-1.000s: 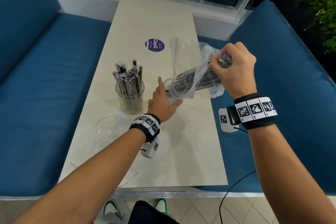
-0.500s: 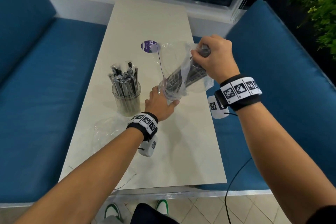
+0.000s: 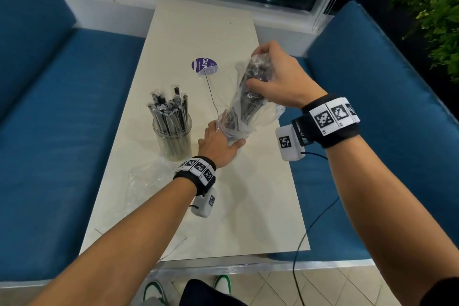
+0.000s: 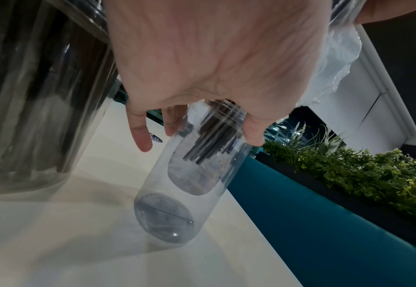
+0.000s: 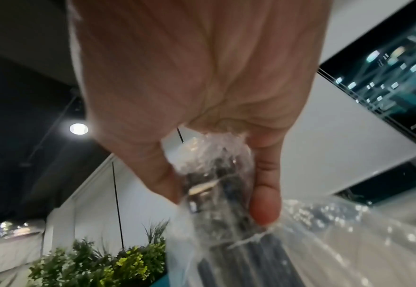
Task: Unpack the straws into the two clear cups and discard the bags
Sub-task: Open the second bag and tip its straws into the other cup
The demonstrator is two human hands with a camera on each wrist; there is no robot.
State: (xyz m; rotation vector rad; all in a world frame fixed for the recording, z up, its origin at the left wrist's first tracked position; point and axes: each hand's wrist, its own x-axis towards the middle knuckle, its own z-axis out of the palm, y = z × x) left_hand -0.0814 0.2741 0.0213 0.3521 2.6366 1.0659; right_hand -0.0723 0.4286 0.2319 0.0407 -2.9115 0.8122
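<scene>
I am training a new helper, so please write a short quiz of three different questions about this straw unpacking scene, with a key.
1. True or false: the right hand grips the bag of straws.
2. Which does the left hand hold: A) the full cup, B) the second clear cup, C) the empty bag?
3. Fill in: the purple sticker lies on the ____.

Key: 1 true; 2 B; 3 table.

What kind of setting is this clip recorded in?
Probably a cafe or restaurant booth: blue cushioned benches flank a narrow pale table by a window, a cup of wrapped straws on it.
</scene>
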